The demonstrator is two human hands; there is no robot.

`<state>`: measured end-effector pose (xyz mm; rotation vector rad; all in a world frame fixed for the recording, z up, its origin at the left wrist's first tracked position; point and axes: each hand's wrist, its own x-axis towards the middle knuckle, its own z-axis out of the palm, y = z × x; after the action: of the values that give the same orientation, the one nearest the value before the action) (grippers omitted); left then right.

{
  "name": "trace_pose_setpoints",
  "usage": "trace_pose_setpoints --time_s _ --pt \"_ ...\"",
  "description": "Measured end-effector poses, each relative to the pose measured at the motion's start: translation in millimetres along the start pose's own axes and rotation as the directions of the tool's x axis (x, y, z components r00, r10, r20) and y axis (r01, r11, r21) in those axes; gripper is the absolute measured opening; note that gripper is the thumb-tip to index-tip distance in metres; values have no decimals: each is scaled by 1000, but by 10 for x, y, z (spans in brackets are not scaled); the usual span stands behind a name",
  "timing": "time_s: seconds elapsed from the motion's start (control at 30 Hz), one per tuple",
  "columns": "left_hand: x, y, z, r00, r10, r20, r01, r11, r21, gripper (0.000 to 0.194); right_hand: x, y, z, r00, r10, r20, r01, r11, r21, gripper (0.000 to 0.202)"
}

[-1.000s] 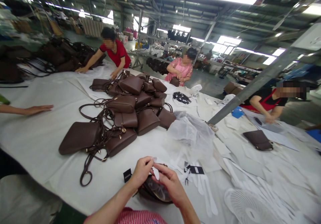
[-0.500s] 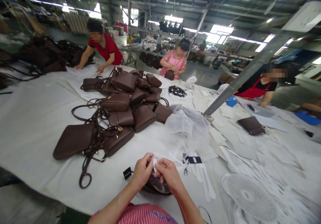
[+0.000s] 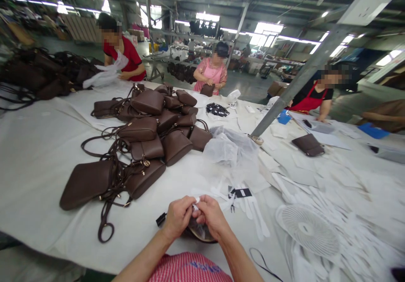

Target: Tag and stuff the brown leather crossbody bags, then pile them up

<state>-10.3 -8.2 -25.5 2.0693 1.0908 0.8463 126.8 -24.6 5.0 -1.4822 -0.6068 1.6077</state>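
My left hand (image 3: 178, 218) and my right hand (image 3: 212, 217) meet at the front of the table, fingers closed in a pinch on a small white strip (image 3: 195, 206) between them. Whether it is paper or plastic I cannot tell. Below them lies a dark brown handbag (image 3: 202, 236), mostly covered by my hands, with clear plastic showing at its opening. A black tag (image 3: 161, 219) sticks out to the left of my left hand. Right of my right hand, another black tag (image 3: 243, 192) rests on white strips.
Brown handbags (image 3: 147, 147) are heaped left of centre, straps trailing forward. A translucent plastic sheet (image 3: 234, 151) lies beyond my hands. At right are a white fan (image 3: 306, 229), many white strips and a slanting metal post (image 3: 291, 86). Several co-workers stand around the table (image 3: 38, 155).
My fingers have drawn closer together around the white strip. The co-worker at far left has lifted white plastic off the table. My view has shifted slightly right.
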Motion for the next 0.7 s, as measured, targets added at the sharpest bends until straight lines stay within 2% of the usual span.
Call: trace_pose_setpoints --time_s 0.1,0.23,0.3,0.33,0.4,0.43,0.5,0.53,0.6,0.7 --pt "10 4 -36 998 -63 -2 63 997 -34 21 -1 0 -21 998 -67 18 68 995 -66 41" --pt "18 10 -72 992 -122 -17 119 987 -111 18 12 -72 -71 993 15 114 -14 1000 -14 46" --pt "24 15 -78 992 -123 1 122 983 -137 17 31 -125 -94 984 41 171 -21 993 -116 44" --pt "28 19 -79 992 -127 11 127 981 -147 17 45 -153 -104 980 21 196 20 979 -204 43" --pt "43 30 -85 989 -145 25 147 974 -170 17 80 -212 -124 966 -104 236 193 897 -398 34" --pt "52 36 -92 988 -151 35 155 970 -186 17 102 -241 -134 947 -202 252 303 823 -481 29" --pt "70 47 -116 987 -150 64 161 961 -225 16 153 -296 -156 877 -398 270 478 652 -589 19" --pt "78 53 -134 986 -142 91 160 957 -241 15 181 -320 -167 843 -470 260 520 591 -617 15" --pt "88 64 -178 978 -126 166 168 949 -268 17 226 -362 -181 817 -547 182 522 567 -638 12" --pt "96 84 -242 957 -102 272 177 946 -271 17 230 -425 -164 826 -558 85 491 635 -596 13"
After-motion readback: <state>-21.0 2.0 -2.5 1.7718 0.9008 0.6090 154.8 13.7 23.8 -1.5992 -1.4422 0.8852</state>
